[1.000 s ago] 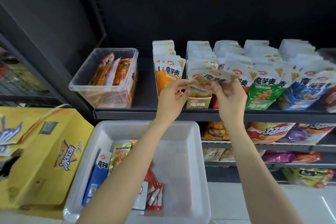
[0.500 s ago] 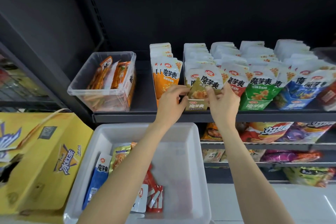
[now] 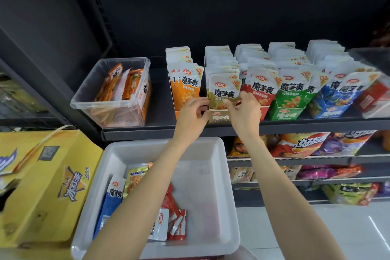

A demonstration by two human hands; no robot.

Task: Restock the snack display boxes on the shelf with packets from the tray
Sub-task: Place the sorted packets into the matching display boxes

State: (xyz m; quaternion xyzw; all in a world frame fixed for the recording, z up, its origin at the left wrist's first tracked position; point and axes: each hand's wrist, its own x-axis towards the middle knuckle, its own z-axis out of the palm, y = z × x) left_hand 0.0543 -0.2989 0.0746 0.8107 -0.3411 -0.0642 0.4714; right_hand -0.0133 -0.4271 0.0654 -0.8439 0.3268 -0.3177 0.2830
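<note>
Tucking a tan packet [image 3: 224,93] into the front of the tan display box [image 3: 220,116], both hands, left hand [image 3: 193,112] and right hand [image 3: 244,110], pinch its lower corners, while blue, gold and red packets in the tray [image 3: 211,154] look left to shelve.

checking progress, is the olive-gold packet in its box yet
In: the olive-gold foil packet stands upright in the olive cardboard display box.

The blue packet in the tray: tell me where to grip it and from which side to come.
Pinch the blue packet by its white top edge, coming from above. It lies flat and lengthwise in the white tray, top end toward the shelf, and that end is bare. The left forearm crosses over its lower right, and a yellow-green packet lies alongside on the right, so the sides give less room.
</note>
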